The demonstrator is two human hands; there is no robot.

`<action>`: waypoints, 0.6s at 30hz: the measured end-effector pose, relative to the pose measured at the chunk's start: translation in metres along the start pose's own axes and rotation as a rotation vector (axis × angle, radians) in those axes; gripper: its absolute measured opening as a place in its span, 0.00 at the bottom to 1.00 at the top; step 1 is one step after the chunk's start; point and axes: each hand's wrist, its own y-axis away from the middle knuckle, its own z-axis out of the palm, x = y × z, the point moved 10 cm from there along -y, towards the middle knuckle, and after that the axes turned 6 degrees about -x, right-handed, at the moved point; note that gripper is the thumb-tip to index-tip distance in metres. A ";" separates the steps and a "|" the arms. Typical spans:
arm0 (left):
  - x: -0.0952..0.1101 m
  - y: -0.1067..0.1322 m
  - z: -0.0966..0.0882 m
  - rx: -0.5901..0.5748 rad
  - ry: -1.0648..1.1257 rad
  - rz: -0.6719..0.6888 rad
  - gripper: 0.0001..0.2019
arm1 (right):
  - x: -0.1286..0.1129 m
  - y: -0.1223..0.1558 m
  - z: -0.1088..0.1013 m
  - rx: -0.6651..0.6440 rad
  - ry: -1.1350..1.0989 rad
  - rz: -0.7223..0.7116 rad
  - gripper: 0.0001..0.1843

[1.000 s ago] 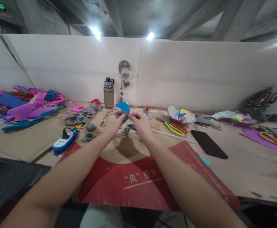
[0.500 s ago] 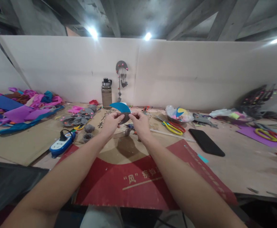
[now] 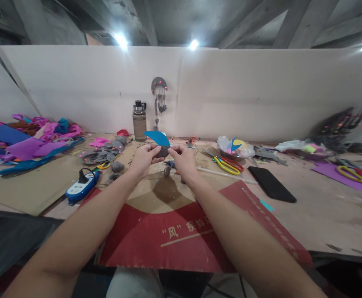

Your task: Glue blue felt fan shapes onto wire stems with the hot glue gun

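Far left on the tabletop, a heap of coloured scraps; next, nearer the front edge, a blue-and-white power strip, and beyond it a loose cluster of grey cut pieces. Then the left hand, closed to a pinch on a small grey piece, up off the tabletop at the middle of the view. Looks partway along: blue crescent already cut to shape and brought against the grey piece; too small to tell whether fixed to it or merely held there, so with any joining perhaps left to do. Smooth, flat and evenly blue, arched along the top, tapering to a point at its left end; dark grey below, in outline mostly covered. Then the right hand, likewise pinched together, on the grey piece's right edge. Farther right, yellow- and red-handled scissors, lying free, and a black phone.
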 end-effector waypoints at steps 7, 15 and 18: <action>0.008 -0.002 -0.006 0.031 -0.071 0.110 0.11 | 0.005 0.001 0.002 0.025 -0.177 0.038 0.09; 0.016 0.001 -0.006 0.053 -0.101 0.145 0.13 | -0.001 -0.001 0.005 -0.032 -0.163 -0.013 0.08; 0.015 0.002 -0.004 0.043 -0.062 0.122 0.13 | 0.000 0.000 0.004 -0.029 -0.144 0.010 0.08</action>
